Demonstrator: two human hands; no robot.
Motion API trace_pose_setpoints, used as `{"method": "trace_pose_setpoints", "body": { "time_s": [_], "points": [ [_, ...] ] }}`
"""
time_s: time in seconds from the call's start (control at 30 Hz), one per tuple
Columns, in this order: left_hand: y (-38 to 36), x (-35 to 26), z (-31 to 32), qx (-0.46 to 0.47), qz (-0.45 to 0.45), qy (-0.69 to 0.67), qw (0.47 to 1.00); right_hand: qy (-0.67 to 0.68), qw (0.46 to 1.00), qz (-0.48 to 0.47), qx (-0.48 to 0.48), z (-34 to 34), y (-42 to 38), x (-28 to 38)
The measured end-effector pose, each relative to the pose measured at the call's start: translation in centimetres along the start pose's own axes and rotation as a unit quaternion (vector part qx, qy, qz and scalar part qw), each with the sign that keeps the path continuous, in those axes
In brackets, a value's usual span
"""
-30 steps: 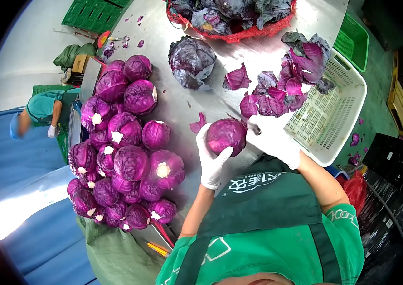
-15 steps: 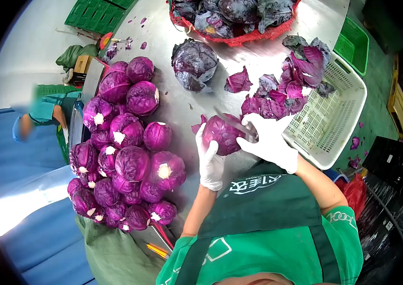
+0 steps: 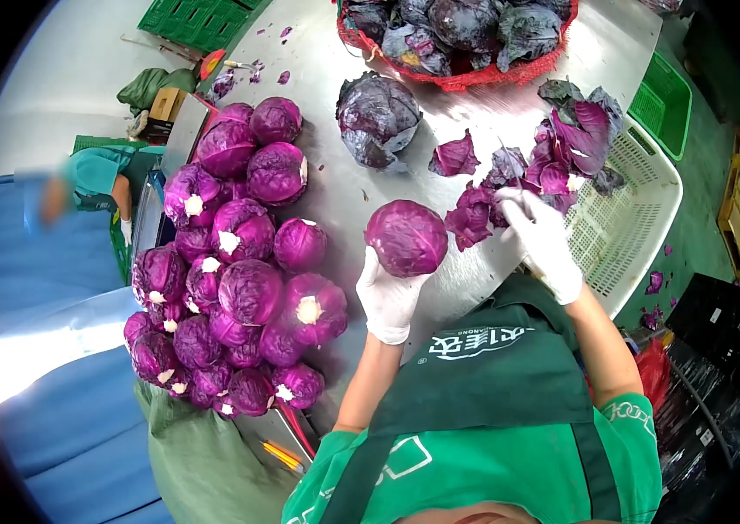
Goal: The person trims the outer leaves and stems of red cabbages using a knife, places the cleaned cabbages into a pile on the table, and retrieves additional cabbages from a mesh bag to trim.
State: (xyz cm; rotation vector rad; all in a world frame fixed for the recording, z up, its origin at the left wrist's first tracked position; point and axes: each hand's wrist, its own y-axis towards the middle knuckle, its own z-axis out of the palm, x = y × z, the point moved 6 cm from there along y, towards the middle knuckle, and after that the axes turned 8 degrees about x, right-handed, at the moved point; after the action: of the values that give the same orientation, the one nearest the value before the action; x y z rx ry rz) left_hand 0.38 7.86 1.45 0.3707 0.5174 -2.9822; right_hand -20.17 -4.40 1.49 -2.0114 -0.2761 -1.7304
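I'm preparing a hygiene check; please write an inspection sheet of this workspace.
Surface: metal table, bearing scattered leaf scraps.
Job's things: held red cabbage; cabbage heap at left; dark-leaved cabbage on the table; more in red net bag.
Clutter: leaf pile, partly over the white crate.
Left hand: white-gloved, holding the cabbage.
Right hand: white-gloved, at the leaf pile; grip unclear.
Cables: dark cord-like strip at right; possibly a cable.
Surroundings: co-worker at far left; green crate at right.

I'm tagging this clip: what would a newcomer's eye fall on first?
Probably the heap of round, glossy purple cabbages on the left of the silvery metal table. Next, the round purple cabbage in the white-gloved left hand, near the centre. Third, the red mesh sack at the top.
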Motion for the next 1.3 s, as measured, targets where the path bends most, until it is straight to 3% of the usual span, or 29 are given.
{"method": "trace_pose_setpoints", "body": {
  "time_s": [0.07,0.13,0.17,0.2,0.23,0.27,0.3,0.33,0.37,0.4,0.47,0.6,0.7,0.83,0.93,1.03,1.1,1.13,1.23,1.3],
  "points": [
    [0.3,-0.3,0.2,0.026,0.022,0.089,0.995,0.235,0.944,0.191,0.130,3.7,-0.9,-0.7],
    [0.5,-0.6,1.5,0.076,0.034,0.167,0.983,0.339,0.880,0.235,0.234,6.2,-2.1,-0.4],
    [0.5,-1.1,3.5,0.140,0.052,0.353,0.924,0.324,0.900,0.198,0.213,6.5,-2.9,0.6],
    [0.4,-1.0,5.4,0.197,0.068,0.523,0.827,0.323,0.899,0.200,0.215,6.8,-2.8,-0.2],
    [0.3,-1.0,6.0,0.176,0.068,0.569,0.800,0.400,0.880,0.194,0.169,6.9,-2.5,-1.8],
    [0.0,-0.7,7.3,0.174,0.069,0.569,0.801,0.473,0.853,0.185,0.121,6.8,-2.3,-3.4],
    [0.1,0.1,7.8,0.107,-0.012,0.432,0.895,0.480,0.849,0.141,0.170,6.2,-1.7,-4.2],
    [0.0,1.0,7.5,0.038,-0.094,0.280,0.955,0.495,0.849,0.109,0.153,5.2,-1.8,-1.3],
    [-0.9,1.0,5.2,0.155,-0.118,0.183,0.964,0.395,0.897,0.092,0.176,4.5,-1.8,-0.4],
    [-1.1,1.9,5.3,0.139,-0.112,0.124,0.976,0.289,0.933,0.077,0.200,3.9,-1.9,0.4],
    [-0.2,1.9,2.8,-0.005,-0.101,0.186,0.977,0.291,0.934,0.074,0.194,4.2,-1.8,2.4],
    [0.4,1.0,1.7,0.030,-0.073,0.205,0.976,0.204,0.957,0.060,0.197,4.1,-1.7,1.8],
    [0.3,0.3,2.7,0.124,-0.031,0.181,0.975,0.204,0.952,0.038,0.224,4.6,-1.9,0.8],
    [0.1,0.7,2.0,0.058,-0.064,0.125,0.988,0.165,0.966,0.003,0.200,4.8,-1.6,1.7],
    [0.3,1.3,2.1,0.045,-0.077,0.076,0.993,0.171,0.960,0.069,0.211,4.6,-1.7,1.9],
    [0.5,1.7,1.9,0.026,-0.062,0.059,0.996,0.047,0.981,0.024,0.189,4.9,-1.4,2.3],
    [0.6,1.7,1.6,0.010,-0.042,0.095,0.994,-0.139,0.979,-0.143,0.052,5.0,-1.3,2.9],
    [0.5,1.9,1.9,0.010,-0.045,0.096,0.994,-0.139,0.979,-0.142,0.050,5.3,-1.3,3.0],
    [0.5,1.4,2.1,-0.009,-0.035,0.164,0.986,-0.007,0.996,-0.008,0.090,5.7,-0.4,1.0],
    [1.0,0.0,2.4,0.071,-0.004,0.270,0.960,0.024,0.992,-0.034,0.116,5.3,-0.4,0.3]
  ]
}}
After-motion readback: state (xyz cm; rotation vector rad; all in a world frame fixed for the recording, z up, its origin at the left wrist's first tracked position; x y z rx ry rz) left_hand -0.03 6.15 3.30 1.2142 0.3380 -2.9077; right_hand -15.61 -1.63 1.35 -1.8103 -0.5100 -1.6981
